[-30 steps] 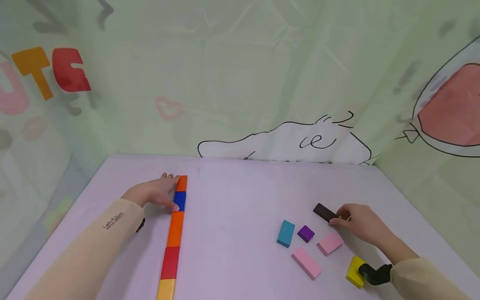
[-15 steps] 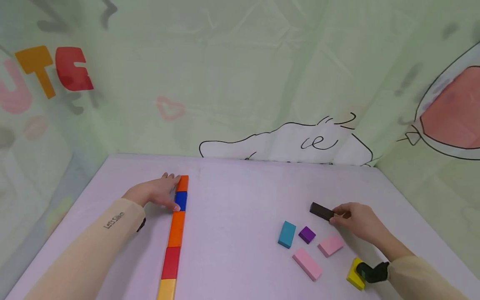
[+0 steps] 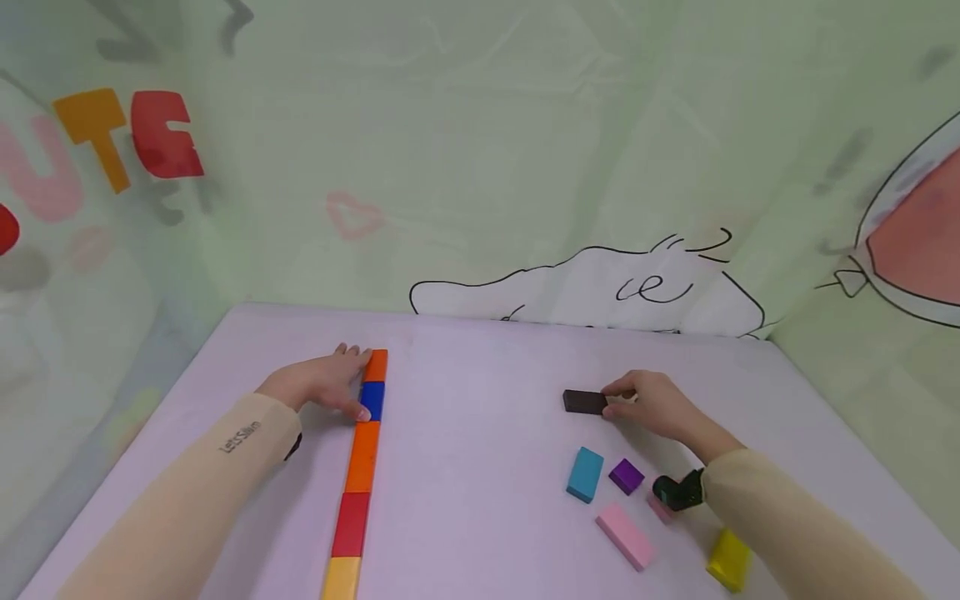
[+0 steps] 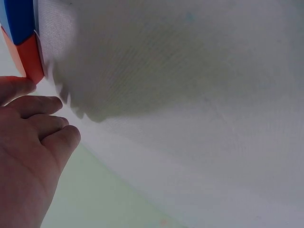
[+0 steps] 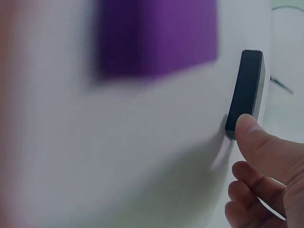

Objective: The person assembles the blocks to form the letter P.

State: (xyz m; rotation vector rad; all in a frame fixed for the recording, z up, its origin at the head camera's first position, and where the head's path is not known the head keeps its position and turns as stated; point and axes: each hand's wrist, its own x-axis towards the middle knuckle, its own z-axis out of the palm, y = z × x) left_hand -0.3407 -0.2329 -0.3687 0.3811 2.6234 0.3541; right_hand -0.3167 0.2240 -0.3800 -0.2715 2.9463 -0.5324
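Apparently we are partway: our left grip (image 3: 322,385), loosely spread, touches the block row (image 3: 363,457); well apart, the black block (image 3: 582,402) sits pinched in our right grip (image 3: 654,406), while the turquoise block (image 3: 585,473), purple block (image 3: 627,476), pink blocks (image 3: 626,536) and yellow block (image 3: 729,560) lie loose, seemingly left to add.

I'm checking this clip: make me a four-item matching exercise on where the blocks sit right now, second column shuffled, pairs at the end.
Column 1
1. blue block
2. dark block
3. purple block
4. red block

Column 2
A. pinched at one end by the right hand
B. between the near orange block and the pale orange block
C. between the far orange block and the near orange block
D. beside the teal block, to its right in the head view

Pairs: 1-C, 2-A, 3-D, 4-B
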